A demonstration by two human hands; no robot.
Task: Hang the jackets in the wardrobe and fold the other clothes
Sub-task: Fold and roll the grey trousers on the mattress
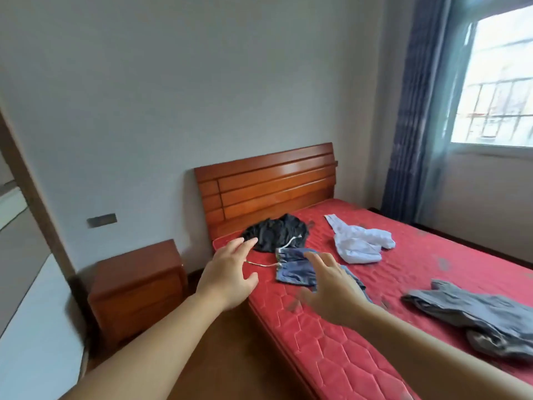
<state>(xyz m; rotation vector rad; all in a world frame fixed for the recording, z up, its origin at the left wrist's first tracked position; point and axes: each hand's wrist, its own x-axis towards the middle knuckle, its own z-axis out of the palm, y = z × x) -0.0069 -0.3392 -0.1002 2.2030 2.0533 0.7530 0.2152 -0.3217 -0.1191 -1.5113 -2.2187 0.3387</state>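
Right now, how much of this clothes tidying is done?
Nothing looks done: the black garment, white garment and grey garment lie crumpled on the red mattress. In hand: the left hand and right hand, both open, reach toward the blue shorts. Everything remains.

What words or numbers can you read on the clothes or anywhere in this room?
None: no readable text shows anywhere.
The black garment, blue shorts, white garment and grey garment on the red mattress show no print or label.
The wall plate is blurred; any marking on it cannot be read.
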